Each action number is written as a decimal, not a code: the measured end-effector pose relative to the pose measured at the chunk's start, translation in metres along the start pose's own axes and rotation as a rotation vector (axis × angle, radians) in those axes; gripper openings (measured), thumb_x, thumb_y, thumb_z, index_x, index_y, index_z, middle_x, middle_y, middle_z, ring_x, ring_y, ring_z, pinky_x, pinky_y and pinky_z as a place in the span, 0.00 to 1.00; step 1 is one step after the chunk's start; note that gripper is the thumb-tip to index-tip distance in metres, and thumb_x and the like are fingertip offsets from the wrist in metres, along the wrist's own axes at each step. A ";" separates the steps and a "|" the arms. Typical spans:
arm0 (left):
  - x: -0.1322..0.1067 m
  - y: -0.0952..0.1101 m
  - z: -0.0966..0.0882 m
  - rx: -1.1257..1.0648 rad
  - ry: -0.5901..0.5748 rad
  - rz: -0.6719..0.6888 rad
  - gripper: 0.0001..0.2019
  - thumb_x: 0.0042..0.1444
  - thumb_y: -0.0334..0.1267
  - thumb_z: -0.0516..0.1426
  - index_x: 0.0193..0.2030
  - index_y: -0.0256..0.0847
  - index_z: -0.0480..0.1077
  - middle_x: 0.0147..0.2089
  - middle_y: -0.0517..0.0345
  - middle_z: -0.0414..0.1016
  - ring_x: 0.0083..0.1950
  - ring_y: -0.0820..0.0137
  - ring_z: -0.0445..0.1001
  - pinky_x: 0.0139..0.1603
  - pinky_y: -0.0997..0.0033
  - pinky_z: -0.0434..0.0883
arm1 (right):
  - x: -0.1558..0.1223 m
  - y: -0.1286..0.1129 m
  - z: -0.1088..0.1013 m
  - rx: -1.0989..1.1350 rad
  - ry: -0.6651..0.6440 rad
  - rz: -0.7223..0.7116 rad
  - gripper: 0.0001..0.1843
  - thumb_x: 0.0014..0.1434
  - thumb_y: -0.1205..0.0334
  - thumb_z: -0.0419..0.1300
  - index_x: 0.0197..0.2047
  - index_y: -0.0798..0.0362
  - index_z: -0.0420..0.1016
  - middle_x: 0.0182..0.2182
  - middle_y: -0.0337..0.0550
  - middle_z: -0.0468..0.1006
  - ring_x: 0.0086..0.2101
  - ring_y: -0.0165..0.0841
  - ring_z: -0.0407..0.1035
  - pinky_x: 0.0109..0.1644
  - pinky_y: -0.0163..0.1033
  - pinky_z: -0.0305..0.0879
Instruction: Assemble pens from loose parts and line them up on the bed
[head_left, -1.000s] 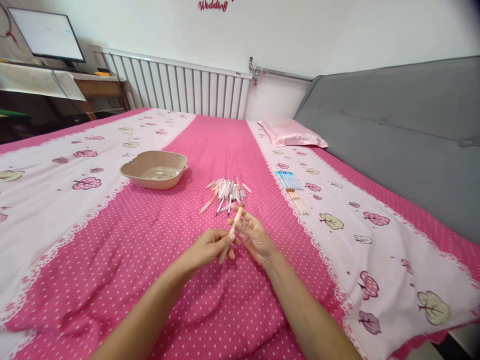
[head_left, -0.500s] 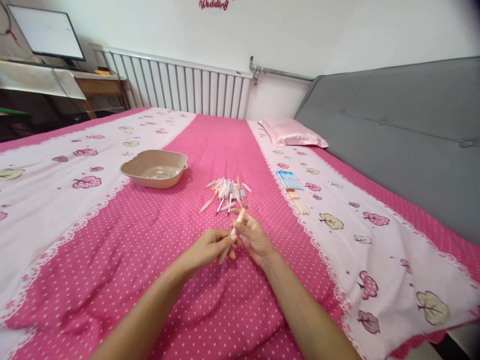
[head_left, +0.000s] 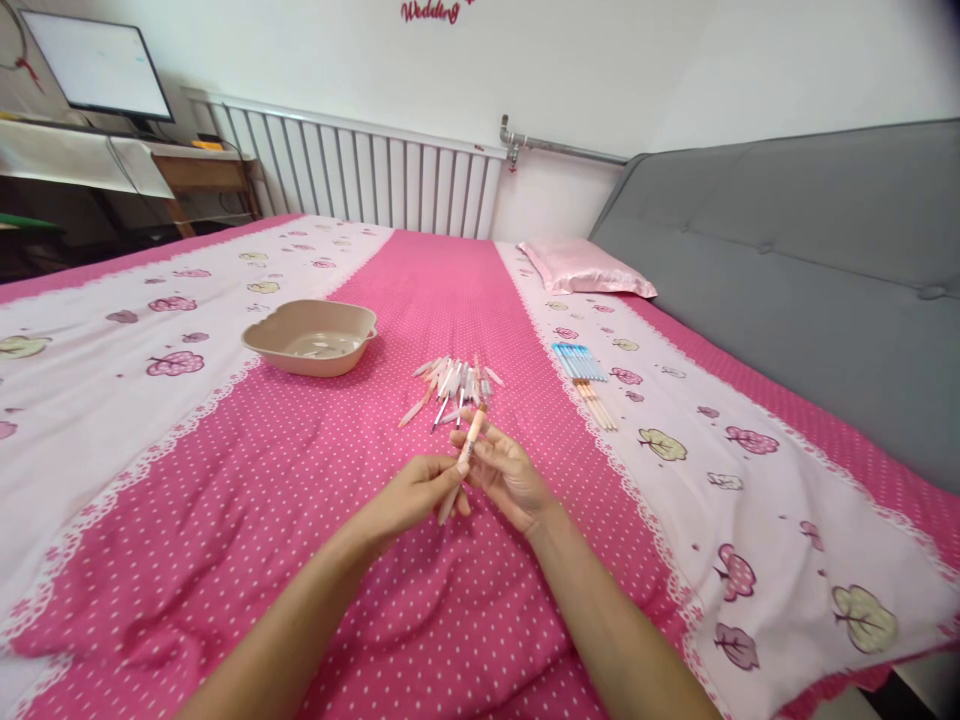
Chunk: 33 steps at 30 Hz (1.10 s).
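A peach-coloured pen with a brownish end slants up and away between my two hands. My left hand pinches it around the middle, and its pale lower end sticks out beneath those fingers. Curled around the upper part is my right hand, with fingertips behind the barrel and the thumb beside it. Just beyond the hands lies a loose pile of pens in white, pink and peach, several pointing different ways.
Blue pens lie in a neat row on the right, with several peach pens lined up below them. A beige plastic basin stands left of the pile. A pink pillow rests near the grey headboard. All lie on a pink dotted bedspread.
The pen has turned a little more upright and shifted slightly left. My right hand's fingers have moved along it, while my left hand stays nearly still.
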<state>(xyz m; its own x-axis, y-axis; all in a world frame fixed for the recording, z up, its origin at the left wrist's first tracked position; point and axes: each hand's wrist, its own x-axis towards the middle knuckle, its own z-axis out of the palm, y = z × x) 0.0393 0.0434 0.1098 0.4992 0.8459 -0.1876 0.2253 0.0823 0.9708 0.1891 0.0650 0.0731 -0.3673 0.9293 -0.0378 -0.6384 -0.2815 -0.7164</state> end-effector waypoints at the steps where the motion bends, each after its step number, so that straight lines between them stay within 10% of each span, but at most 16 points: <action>1: 0.000 0.000 0.000 -0.001 -0.003 0.000 0.23 0.55 0.54 0.51 0.19 0.37 0.62 0.25 0.55 0.74 0.27 0.73 0.67 0.31 0.73 0.61 | 0.000 0.000 0.000 0.003 0.005 -0.006 0.24 0.46 0.66 0.67 0.48 0.51 0.69 0.36 0.41 0.77 0.31 0.26 0.69 0.33 0.29 0.66; 22: -0.001 0.000 0.002 0.059 -0.017 0.018 0.21 0.55 0.51 0.52 0.19 0.38 0.63 0.18 0.61 0.68 0.26 0.73 0.67 0.32 0.73 0.61 | 0.000 0.003 0.001 -0.113 0.057 -0.018 0.29 0.39 0.62 0.72 0.46 0.52 0.69 0.24 0.32 0.68 0.23 0.23 0.63 0.24 0.27 0.60; 33: 0.000 0.000 0.000 -0.015 -0.035 0.024 0.23 0.55 0.54 0.52 0.19 0.37 0.63 0.24 0.56 0.73 0.28 0.72 0.69 0.33 0.72 0.63 | -0.003 -0.001 0.003 -0.031 -0.102 -0.012 0.25 0.50 0.63 0.64 0.52 0.49 0.68 0.43 0.42 0.75 0.33 0.25 0.68 0.34 0.29 0.65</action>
<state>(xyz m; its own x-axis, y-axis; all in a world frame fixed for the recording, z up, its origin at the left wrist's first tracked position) 0.0390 0.0432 0.1097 0.5333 0.8288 -0.1695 0.2006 0.0707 0.9771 0.1887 0.0616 0.0765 -0.4278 0.9030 0.0411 -0.6227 -0.2615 -0.7374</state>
